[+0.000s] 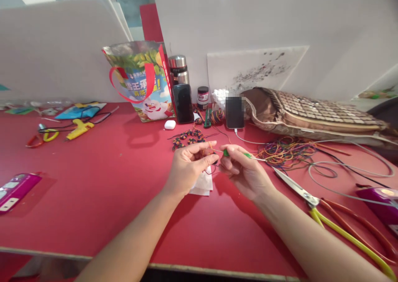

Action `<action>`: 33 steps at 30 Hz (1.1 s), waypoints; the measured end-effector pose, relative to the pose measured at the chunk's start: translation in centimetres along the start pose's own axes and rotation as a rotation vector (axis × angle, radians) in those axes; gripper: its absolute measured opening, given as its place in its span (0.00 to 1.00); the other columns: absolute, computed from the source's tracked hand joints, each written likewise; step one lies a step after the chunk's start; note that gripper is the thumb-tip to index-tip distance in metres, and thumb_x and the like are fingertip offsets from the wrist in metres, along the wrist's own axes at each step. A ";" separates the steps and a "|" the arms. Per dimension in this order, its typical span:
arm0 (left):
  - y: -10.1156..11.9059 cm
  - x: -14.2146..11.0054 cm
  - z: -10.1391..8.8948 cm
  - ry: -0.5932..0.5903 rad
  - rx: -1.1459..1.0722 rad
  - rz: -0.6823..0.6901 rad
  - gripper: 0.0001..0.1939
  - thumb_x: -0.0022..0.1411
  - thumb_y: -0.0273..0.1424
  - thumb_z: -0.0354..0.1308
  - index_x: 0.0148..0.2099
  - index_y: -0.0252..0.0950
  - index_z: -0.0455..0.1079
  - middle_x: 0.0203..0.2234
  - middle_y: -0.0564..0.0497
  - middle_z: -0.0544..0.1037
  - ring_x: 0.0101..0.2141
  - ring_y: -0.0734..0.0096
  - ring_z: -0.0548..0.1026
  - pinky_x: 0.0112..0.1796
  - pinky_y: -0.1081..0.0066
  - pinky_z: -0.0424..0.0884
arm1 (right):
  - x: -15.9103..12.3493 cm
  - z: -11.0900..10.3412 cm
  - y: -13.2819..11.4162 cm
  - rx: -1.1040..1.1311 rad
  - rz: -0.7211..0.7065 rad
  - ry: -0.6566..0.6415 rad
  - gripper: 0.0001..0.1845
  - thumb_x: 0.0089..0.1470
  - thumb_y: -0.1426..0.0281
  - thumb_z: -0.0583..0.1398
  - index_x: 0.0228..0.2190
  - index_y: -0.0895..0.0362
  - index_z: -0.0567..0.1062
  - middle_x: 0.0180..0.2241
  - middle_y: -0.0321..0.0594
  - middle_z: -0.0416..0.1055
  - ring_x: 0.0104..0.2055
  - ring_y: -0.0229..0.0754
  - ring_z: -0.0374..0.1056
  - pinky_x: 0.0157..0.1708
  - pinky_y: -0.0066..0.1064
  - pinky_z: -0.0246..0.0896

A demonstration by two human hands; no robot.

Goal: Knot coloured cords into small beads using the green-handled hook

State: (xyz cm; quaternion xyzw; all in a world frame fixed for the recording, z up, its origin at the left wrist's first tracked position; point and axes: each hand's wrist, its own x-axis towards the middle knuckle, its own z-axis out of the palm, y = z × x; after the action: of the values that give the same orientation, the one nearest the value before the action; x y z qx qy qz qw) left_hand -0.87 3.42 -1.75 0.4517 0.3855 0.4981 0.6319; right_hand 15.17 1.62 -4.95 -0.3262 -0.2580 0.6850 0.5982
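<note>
My right hand (241, 164) is closed around a crochet hook with a green grip (247, 155), its thin metal tip pointing left. In my left hand (188, 164), a small dark crocheted piece (215, 161) is pinched between thumb and fingers. Orange yarn (210, 146) runs over the left fingers, close to the hook's tip. Whether the hook is through a loop is too small to tell. Behind the left hand lies a string of dark multicoloured crocheted pieces (188, 136). Folded white paper (202, 186) rests on the table below the hands.
Right of my hands are tangled multicoloured yarn (280, 151) and large scissors (309, 197). Behind stand a shopping bag (149, 87), a steel flask (178, 68), two phones (183, 104) and a handbag (326, 112). A yellow glue gun (79, 128) lies left on the red table (108, 199).
</note>
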 end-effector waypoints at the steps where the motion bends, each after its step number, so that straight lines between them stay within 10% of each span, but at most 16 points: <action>1: 0.0 0.1 -0.1 -0.001 -0.011 -0.004 0.16 0.47 0.28 0.80 0.41 0.38 0.88 0.22 0.56 0.76 0.19 0.83 0.70 0.23 0.77 0.65 | 0.2 0.0 0.2 -0.026 -0.034 0.035 0.18 0.40 0.57 0.81 0.30 0.53 0.88 0.18 0.31 0.71 0.21 0.30 0.55 0.25 0.25 0.55; 16: -0.4 0.0 0.3 -0.035 -0.028 -0.003 0.24 0.39 0.23 0.82 0.43 0.36 0.87 0.22 0.57 0.77 0.23 0.80 0.70 0.27 0.76 0.66 | 0.9 -0.2 0.4 -0.063 -0.134 -0.007 0.20 0.30 0.64 0.84 0.29 0.53 0.89 0.27 0.36 0.83 0.28 0.37 0.72 0.31 0.30 0.68; 33: -0.1 0.3 -0.1 -0.121 -0.157 -0.008 0.19 0.47 0.35 0.81 0.43 0.36 0.88 0.27 0.49 0.81 0.24 0.76 0.73 0.26 0.73 0.64 | 0.7 -0.5 -0.4 0.042 -0.112 -0.055 0.16 0.37 0.68 0.81 0.30 0.51 0.85 0.20 0.28 0.76 0.23 0.33 0.67 0.31 0.30 0.69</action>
State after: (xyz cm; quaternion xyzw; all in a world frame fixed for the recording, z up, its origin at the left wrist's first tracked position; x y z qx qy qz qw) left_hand -0.87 3.71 -1.93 0.4285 0.3082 0.4961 0.6895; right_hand 15.71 2.34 -5.08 -0.2795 -0.2778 0.6644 0.6351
